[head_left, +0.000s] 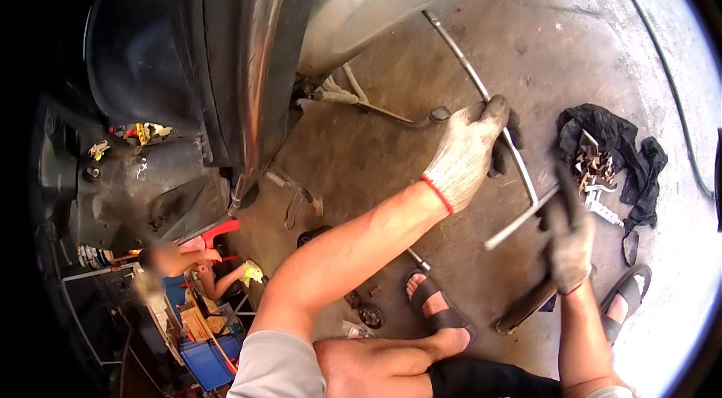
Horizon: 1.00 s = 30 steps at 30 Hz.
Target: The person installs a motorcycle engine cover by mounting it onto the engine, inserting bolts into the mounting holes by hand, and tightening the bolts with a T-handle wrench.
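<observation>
Tool point(470, 71) with a crossbar slants out from the casing's point(376, 10) lower edge. The left hand point(466, 146) is curled round its shaft; the right hand point(571, 244), farther from the casing, is blurred by the crossbar, its openness and grip unclear to me. Looks like turning or steadying, which calls for keeping the shaft aligned. The casing reads "HONDA"; I can't make out the smaller characters beneath.

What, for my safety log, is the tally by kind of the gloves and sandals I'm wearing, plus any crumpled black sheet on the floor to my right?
Gloves: 2
Sandals: 2
Crumpled black sheet: 1
Total: 5
</observation>
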Available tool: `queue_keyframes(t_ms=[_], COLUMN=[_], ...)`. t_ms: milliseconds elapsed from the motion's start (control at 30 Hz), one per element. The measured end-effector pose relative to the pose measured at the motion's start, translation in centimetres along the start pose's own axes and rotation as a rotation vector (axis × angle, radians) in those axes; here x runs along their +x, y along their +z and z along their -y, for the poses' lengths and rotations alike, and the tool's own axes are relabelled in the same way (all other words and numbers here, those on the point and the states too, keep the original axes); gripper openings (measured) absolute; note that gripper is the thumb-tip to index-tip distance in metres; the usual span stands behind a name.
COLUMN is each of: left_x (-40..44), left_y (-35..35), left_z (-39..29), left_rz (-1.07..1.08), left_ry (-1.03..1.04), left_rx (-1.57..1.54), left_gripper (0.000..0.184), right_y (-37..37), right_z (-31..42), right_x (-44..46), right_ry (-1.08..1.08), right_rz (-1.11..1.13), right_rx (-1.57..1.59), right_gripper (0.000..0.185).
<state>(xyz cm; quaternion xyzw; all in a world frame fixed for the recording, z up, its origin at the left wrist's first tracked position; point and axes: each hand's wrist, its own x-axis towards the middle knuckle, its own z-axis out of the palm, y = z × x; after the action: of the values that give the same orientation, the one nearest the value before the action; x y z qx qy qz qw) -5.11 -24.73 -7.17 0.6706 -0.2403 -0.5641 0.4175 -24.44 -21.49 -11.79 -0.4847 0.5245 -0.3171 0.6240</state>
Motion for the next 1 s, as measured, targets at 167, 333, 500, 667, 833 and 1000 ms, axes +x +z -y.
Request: queue_keyframes(t_ms=[167, 333, 500, 667, 833, 1000], left_x=[0.1, 0.8, 0.5, 0.7, 0.7, 0.7], left_y=[0.2, 0.9, 0.2, 0.2, -0.2, -0.5], left_z=[-0.6, -0.8, -0.9, -0.4, 0.0, 0.0], left_rz=[-0.024, -0.005, -0.019, -0.002, -0.017, 0.001], left_ry=[-0.022, 0.010, -0.032, 0.006, -0.012, -0.012], left_rx=[0.024, -0.068, 0.006, -0.039, -0.004, 0.022], left_gripper=[0.043, 0.040, 0.039, 0.043, 0.043, 0.040], right_y=[1.0, -0.7, -2.8, -0.1, 3.1, 4.5], right_z=[1.8, 4.0, 3.1, 4.6, 2.4, 1.5], right_x=[-1.5, -1.9, -0.2, 1.9, 2.8, 1.7], right_ry=[0.290, 0.721, -0.295, -0.655, -0.481, -0.021], right_rz=[0.558, 0.658, -0.121, 0.174, 0.094, 0.136], right_rx=[0.297, 1.270, -0.135, -0.728, -0.566, 0.256], right_gripper=[0.045, 0.054, 0.016, 0.052, 0.029, 0.019])
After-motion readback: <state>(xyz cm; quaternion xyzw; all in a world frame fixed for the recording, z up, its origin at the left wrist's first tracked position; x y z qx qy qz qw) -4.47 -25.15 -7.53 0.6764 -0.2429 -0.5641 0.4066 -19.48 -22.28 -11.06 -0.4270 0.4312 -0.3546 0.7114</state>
